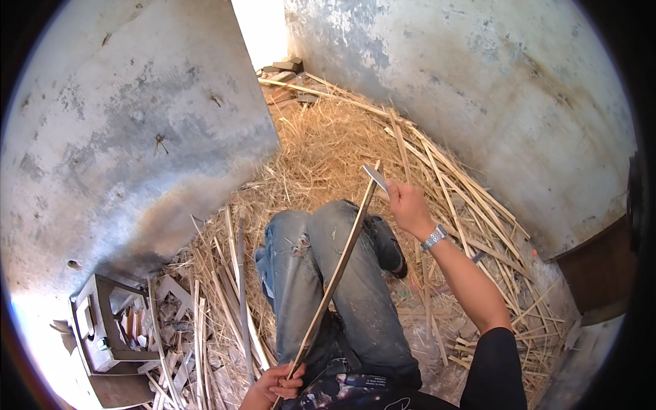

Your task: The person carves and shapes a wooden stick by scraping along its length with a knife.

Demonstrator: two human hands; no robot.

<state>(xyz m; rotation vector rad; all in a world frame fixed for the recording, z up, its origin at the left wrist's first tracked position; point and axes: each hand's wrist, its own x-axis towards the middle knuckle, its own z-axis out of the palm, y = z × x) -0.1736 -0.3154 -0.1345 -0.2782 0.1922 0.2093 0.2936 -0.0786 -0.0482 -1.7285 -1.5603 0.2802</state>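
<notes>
seated person splitting or shaving a long thin bamboo strip (335, 273), which runs diagonally from bottom centre of the frame up to just right of centre, across the knees in torn grey jeans (328, 273). the left hand (273, 386), at the bottom edge, is closed around the strip's lower end. the right hand (404, 205), right of centre with a metal wristwatch (434, 238) on its wrist, is closed on the handle of a knife (375, 176) whose flat blade meets the strip's upper tip.

judged from this pose, the cut goes well if the left hand keeps the strip taut and steady against the leg, the blade stays in line with the grain, and the edge works away from the knees and the gripping fingers; a twist of the blade would likely run the cut off to one side.

surroundings: a deep litter of shavings and straw (321, 143) fills the centre, with loose cut strips (458, 184) fanned along the stained wall (492, 75) at right and more strips (225, 301) lying at lower left. a small pale wooden box frame (99, 321) sits at lower left; bricks or blocks (287, 68) lie at top centre near a bright opening. the scattered strips beside the right forearm and the closeness of the legs limit room for the stroke.
</notes>
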